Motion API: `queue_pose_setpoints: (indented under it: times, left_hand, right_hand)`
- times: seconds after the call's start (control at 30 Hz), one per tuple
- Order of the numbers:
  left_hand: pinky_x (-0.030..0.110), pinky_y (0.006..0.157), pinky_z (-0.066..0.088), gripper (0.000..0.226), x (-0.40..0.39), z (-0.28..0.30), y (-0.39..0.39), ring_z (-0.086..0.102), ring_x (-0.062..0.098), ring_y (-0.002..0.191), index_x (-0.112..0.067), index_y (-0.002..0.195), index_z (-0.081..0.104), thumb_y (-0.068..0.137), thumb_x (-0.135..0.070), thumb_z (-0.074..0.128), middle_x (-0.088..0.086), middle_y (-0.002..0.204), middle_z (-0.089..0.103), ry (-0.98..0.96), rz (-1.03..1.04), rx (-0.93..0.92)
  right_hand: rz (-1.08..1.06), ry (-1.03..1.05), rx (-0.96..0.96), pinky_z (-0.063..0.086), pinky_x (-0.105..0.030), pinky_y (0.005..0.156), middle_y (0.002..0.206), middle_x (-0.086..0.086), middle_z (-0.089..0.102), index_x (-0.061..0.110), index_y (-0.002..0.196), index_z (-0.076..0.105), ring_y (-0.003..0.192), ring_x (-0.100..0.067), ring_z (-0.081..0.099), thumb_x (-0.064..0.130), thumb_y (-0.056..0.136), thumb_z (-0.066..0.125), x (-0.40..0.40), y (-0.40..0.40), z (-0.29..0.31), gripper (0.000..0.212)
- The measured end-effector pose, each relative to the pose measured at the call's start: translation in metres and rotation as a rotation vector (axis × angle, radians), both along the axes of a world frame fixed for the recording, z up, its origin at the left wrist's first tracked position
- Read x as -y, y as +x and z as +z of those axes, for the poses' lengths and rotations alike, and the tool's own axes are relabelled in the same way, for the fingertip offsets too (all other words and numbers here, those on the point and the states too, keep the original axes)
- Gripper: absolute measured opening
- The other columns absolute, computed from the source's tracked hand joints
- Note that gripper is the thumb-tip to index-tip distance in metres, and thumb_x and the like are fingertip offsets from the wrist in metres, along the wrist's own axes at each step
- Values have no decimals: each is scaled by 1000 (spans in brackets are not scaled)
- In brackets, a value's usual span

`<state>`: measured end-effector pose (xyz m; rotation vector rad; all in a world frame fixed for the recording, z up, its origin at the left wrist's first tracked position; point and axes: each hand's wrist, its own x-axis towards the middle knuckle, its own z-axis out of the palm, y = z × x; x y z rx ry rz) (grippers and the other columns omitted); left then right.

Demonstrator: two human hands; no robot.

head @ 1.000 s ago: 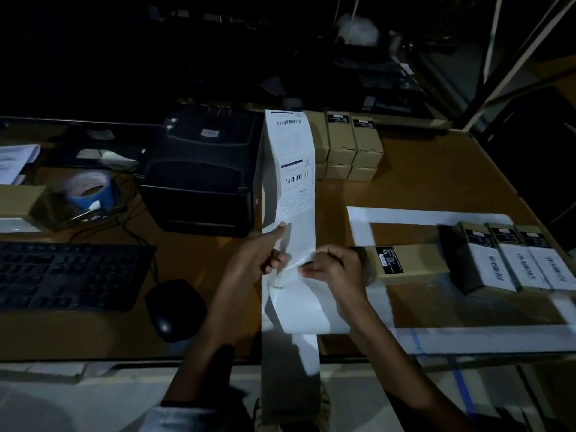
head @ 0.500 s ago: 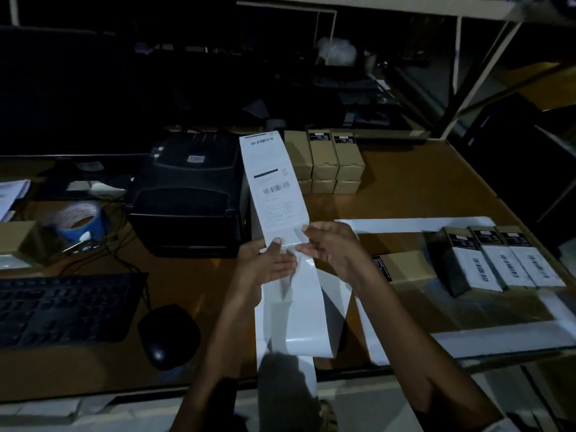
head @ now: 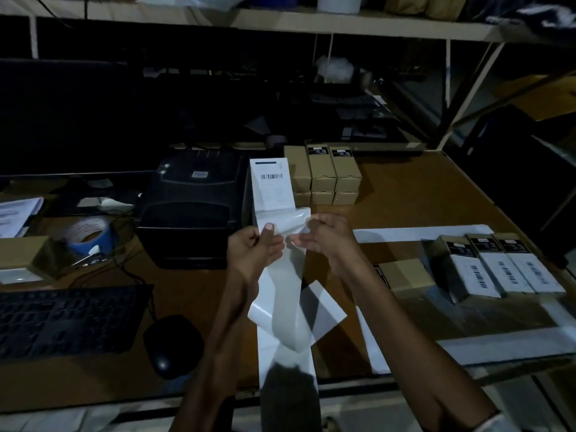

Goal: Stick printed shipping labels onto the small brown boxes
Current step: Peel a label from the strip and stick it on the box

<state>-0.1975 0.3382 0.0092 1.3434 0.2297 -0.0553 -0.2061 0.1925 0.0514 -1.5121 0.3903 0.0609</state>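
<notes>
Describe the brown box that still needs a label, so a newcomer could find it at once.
Start at the wooden table and find the white-taped rectangle on its right side. Inside it, three boxes with white barcode labels stand in a row; just left of them lies the unlabelled brown box, its plain cardboard top bare, with only a small black sticker on its end.

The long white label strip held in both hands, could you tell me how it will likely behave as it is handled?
The long white label strip is probably floppy: it curls and twists below the left hand and right hand. It seems light, since fingertip pinches hold it up. Its glossy surface may be slippery.
</notes>
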Motion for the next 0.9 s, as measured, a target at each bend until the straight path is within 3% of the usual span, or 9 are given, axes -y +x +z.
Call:
queue_pose_setpoints:
  times: [0.1,0.2,0.3,0.37,0.47,0.53,0.7,0.8,0.9]
  left_hand:
    - [32,82,60,15,4,9,2,74,27,95,-4,87,67,96,-15,64,14,98,76,-79,25,130]
    - [34,92,57,19,8,14,3,71,28,103,-7,79,65,97,-11,63,18,107,73,-181,-1,189]
    - [43,92,57,17,7,-4,-1,69,36,106,-8,77,66,92,-3,64,24,111,71,-249,76,48]
    - [42,88,58,8,4,-24,-12,69,35,105,-5,85,67,90,-1,63,21,112,70,-229,105,-16]
    - [38,87,58,13,2,-48,-35,72,28,99,-6,98,69,92,2,61,13,109,74,-181,26,-90]
    - [37,85,58,15,2,-61,-48,74,26,93,-9,99,68,94,2,59,13,107,74,-127,4,-157]
    - [34,66,58,30,2,-86,-69,72,26,89,-16,114,54,90,-10,71,11,111,69,176,101,-150]
    - [37,85,52,53,6,-84,-74,54,28,115,-17,126,46,83,-11,75,12,126,52,711,144,-38]
    - [39,97,49,55,7,-78,-72,48,24,121,-21,128,52,80,-8,75,9,127,51,894,133,221]
  right_hand:
    - [-44,-180,227,61,-37,85,101,-2,76,18,98,73,98,-19,73,16,100,60,1,5,-4,13]
    - [-154,-206,389,57,-49,75,89,-14,72,6,84,70,88,-33,69,18,93,56,-2,3,-9,20]
    - [-267,-1,253,57,-46,79,84,-21,69,-4,76,62,84,-29,68,10,89,56,-1,-8,-26,21]
    - [-172,155,52,59,-44,90,97,-17,74,2,86,67,93,-28,73,12,96,53,-2,-23,-41,20]
    - [11,250,-112,61,-44,86,104,-14,76,14,111,68,92,-30,75,26,101,56,-2,-39,-65,19]
    - [-2,259,-117,60,-44,89,103,-12,77,12,112,67,93,-31,75,13,96,64,-3,-47,-78,16]
    - [22,150,-95,59,-39,90,109,-5,76,12,112,71,99,-26,74,-1,94,62,-6,-68,-108,24]
    - [-6,80,-88,60,-33,85,108,-3,77,13,113,72,98,-22,73,3,97,61,-8,-74,-118,22]
    - [-5,-11,-60,59,-31,85,103,1,77,13,101,75,97,-17,73,5,95,65,-9,-77,-126,15]
